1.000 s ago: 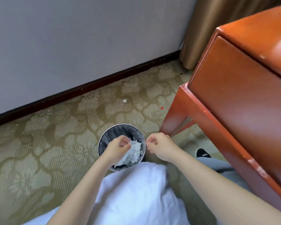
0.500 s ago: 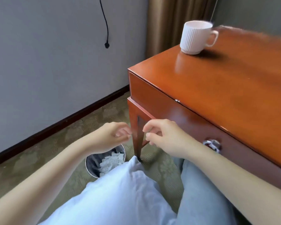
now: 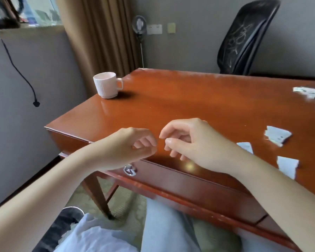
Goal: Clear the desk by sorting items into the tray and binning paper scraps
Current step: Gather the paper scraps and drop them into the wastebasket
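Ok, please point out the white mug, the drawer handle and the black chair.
white mug (image 3: pixel 106 86): head view, ribbed side wall.
drawer handle (image 3: pixel 129 170): head view, metal ring.
black chair (image 3: pixel 244 37): head view, mesh backrest.

Counter (image 3: pixel 171 99): glossy reddish-brown wood. Mug (image 3: pixel 106 85): pale pinkish white, vertically ribbed. Paper scraps (image 3: pixel 276 135): white, with small dark marks. Curtain (image 3: pixel 102 33): tan-brown. Chair (image 3: pixel 244 37): black mesh with pale scrawled marks. Cable (image 3: pixel 20 71): black, against a grey wall (image 3: pixel 16 142). Carpet (image 3: pixel 124 199): olive-beige, faintly patterned. Trousers (image 3: pixel 167 228): pale blue-grey.
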Motion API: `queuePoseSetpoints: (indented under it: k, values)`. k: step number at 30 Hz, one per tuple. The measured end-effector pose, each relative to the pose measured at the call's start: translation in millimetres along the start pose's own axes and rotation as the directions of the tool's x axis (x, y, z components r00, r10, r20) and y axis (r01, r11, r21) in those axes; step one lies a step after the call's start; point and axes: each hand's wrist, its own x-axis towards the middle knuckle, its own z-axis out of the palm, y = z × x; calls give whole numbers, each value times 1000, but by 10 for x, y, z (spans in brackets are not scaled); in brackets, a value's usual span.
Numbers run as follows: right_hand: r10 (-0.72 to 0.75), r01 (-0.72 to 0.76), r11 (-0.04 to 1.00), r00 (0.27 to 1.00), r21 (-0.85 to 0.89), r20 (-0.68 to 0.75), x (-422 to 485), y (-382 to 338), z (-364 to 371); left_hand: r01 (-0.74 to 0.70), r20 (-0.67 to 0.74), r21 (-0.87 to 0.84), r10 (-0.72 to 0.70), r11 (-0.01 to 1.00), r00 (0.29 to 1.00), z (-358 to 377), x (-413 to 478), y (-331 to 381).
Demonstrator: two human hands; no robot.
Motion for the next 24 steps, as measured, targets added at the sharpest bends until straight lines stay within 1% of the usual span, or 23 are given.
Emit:
queuePoseSetpoints:
  k: [4, 8, 11, 13, 15, 17, 19, 21, 24]
  values:
    - [83, -89, 995, 991, -51, -108, -348, 185, -528, -87, 46, 37, 85, 996, 995, 117, 307, 453]
    - [193, -217, 971, 958, -97, -211, -721, 401, -972, -170, 73, 46, 167, 984, 983, 357, 647, 822]
    - [267, -323, 924, 928, -204, -260, -985, 613, -1253, -203, 90, 56, 198, 977, 976, 569, 924, 1033]
    - [329, -398, 873, 907, -281, -265, -1135, 724, -1387, -208, 122, 98, 196, 973, 973, 682, 1084, 1155]
    - [408, -465, 818, 884, -340, -228, -1246, 789, -1447, -216, 147, 119, 198, 969, 969, 760, 1211, 1270]
    - [464, -496, 774, 867, -394, -181, -1302, 834, -1443, -225, 173, 122, 203, 967, 964, 811, 1311, 1365]
    - [468, -490, 757, 868, -432, -164, -1307, 880, -1395, -228, 197, 143, 198, 963, 960, 857, 1384, 1434]
    - [441, -479, 754, 876, -450, -194, -1278, 938, -1343, -231, 200, 155, 198, 961, 959, 901, 1435, 1477]
    - [404, -464, 779, 886, -422, -230, -1225, 1024, -1291, -220, 209, 121, 192, 968, 959, 946, 1483, 1483]
